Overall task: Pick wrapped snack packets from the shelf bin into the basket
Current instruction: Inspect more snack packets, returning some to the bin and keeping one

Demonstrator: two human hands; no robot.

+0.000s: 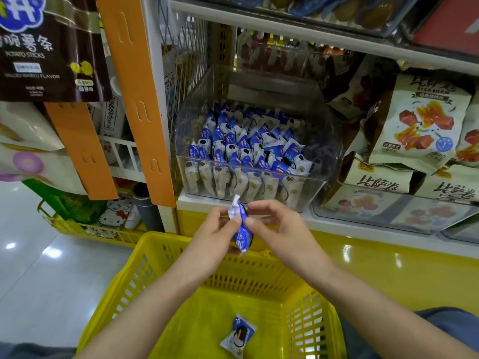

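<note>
A blue and white snack packet hangs upright between both hands, just above the far rim of the yellow basket. My left hand pinches its upper part, and my right hand pinches it from the right side. One more packet lies flat on the basket floor. Behind the hands, a clear plastic bin on the shelf holds several rows of the same packets.
Large beige snack bags fill the shelf to the right of the bin. An orange hanging strip and a dark potato-stick bag hang at left. A low yellow crate stands on the glossy floor at left.
</note>
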